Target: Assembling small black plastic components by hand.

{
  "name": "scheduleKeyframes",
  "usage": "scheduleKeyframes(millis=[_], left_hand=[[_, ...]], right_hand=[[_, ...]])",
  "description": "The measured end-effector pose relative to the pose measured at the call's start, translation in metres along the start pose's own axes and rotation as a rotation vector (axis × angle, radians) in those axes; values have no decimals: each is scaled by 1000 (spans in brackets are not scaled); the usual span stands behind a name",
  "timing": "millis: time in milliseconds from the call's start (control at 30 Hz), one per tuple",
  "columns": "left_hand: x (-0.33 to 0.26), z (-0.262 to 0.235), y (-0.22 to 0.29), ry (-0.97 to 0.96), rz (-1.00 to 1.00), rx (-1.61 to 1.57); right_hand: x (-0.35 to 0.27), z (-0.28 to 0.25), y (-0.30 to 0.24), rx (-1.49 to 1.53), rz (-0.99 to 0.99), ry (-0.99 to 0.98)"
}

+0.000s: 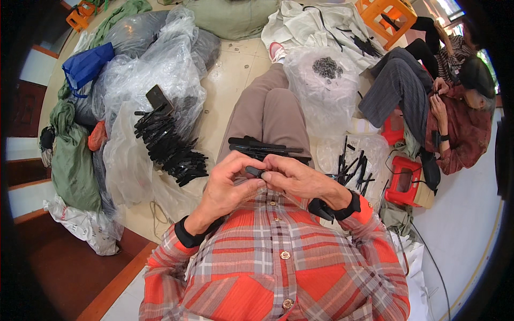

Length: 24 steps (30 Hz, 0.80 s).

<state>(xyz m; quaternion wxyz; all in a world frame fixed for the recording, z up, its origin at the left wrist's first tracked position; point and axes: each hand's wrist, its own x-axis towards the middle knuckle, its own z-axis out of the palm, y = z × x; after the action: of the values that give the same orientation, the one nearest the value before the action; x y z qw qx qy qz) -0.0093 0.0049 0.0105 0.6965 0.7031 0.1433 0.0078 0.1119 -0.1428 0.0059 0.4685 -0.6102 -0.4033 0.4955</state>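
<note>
My left hand (231,184) and my right hand (300,179) meet in front of my chest, both pinching one small black plastic piece (255,172) between the fingertips. Just beyond the hands, several long black plastic strips (265,147) lie across my lap on my tan trousers. A big stack of similar black pieces (168,147) rests on clear plastic sheeting to my left. More loose black strips (353,166) lie in a clear bag at my right.
A clear bag of small dark rings (327,68) sits ahead right. Another person (439,101) sits at the right, hands together. A red stool (404,182), orange stools (385,16), green sacks (72,155), a blue bag (85,64) and a phone (159,99) surround me.
</note>
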Motion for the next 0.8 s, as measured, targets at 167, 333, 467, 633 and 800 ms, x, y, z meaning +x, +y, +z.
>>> scheduleKeyframes(millis=[167, 333, 467, 633, 800], left_hand=[[4, -6, -9, 2, 233, 121], [6, -2, -6, 38, 19, 68], [8, -3, -4, -1, -86, -104], [6, 0, -11, 15, -170, -276], [7, 2, -13, 60, 45, 31]], right_hand=[[-2, 7, -6, 281, 143, 37], [2, 14, 1, 170, -142, 183], [1, 10, -7, 307, -56, 139], [5, 9, -5, 622, 185, 208], [4, 2, 0, 639, 271, 167]])
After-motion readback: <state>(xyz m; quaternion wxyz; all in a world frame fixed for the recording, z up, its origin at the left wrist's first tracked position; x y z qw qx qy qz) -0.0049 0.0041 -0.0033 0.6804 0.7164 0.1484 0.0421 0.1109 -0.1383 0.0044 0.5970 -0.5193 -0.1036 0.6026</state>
